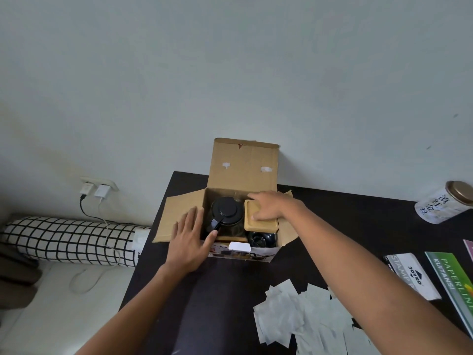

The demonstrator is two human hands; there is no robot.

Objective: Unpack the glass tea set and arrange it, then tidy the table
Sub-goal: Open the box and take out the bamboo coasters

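The box (243,172) is showing plain brown corrugated cardboard, matt, with scraps of white tape on its raised flap. Inside, the teapot lid (225,210) is looking like smooth black plastic with a dull sheen, beside a pale wooden lid (258,225), satin and even. The table (345,213) is appearing dark and matt. The tin (445,202) is gleaming with a bronze metal lid. Loose white paper slips (302,319) are lying flat and dull.

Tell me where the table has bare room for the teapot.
Bare table lies between the box and the tin, and in front of the box, left of the paper slips. The right edge is crowded with booklets.
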